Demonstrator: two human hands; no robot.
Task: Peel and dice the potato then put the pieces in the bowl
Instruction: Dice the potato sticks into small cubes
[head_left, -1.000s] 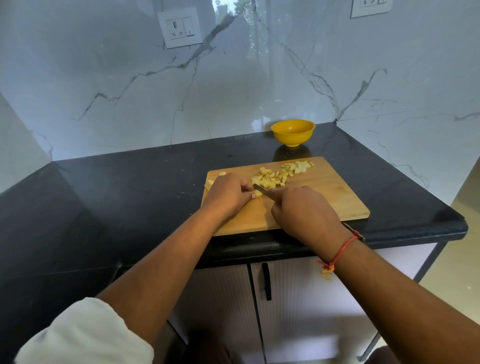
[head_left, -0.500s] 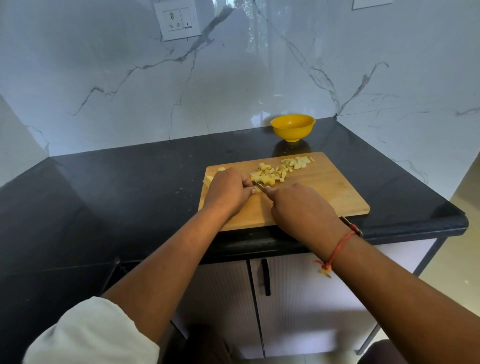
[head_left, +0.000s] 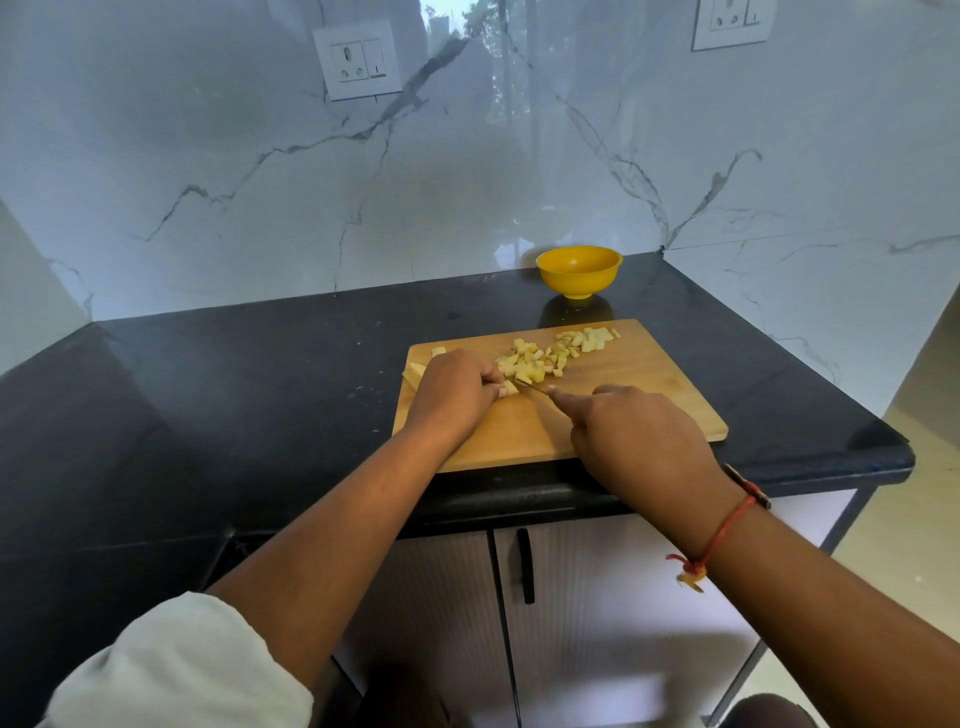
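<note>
A wooden cutting board (head_left: 639, 410) lies on the black counter. Several pale yellow potato dice (head_left: 540, 358) are strewn across its far half. My left hand (head_left: 452, 395) curls over a potato piece at the board's left, and uncut strips (head_left: 415, 373) stick out behind it. My right hand (head_left: 639, 441) grips a knife (head_left: 530, 385), index finger along its spine, and the blade tip meets the potato at my left fingertips. The yellow bowl (head_left: 579, 270) stands empty beyond the board, near the wall.
The black counter (head_left: 234, 415) stretches left of the board and ends in an edge close on the right. Marble wall panels with two sockets (head_left: 358, 60) rise behind. Cabinet doors with a black handle (head_left: 525, 566) are below.
The camera has tilted slightly. My right hand and the knife shifted a little on the board beside my left fingers; the left hand stays over the potato.
</note>
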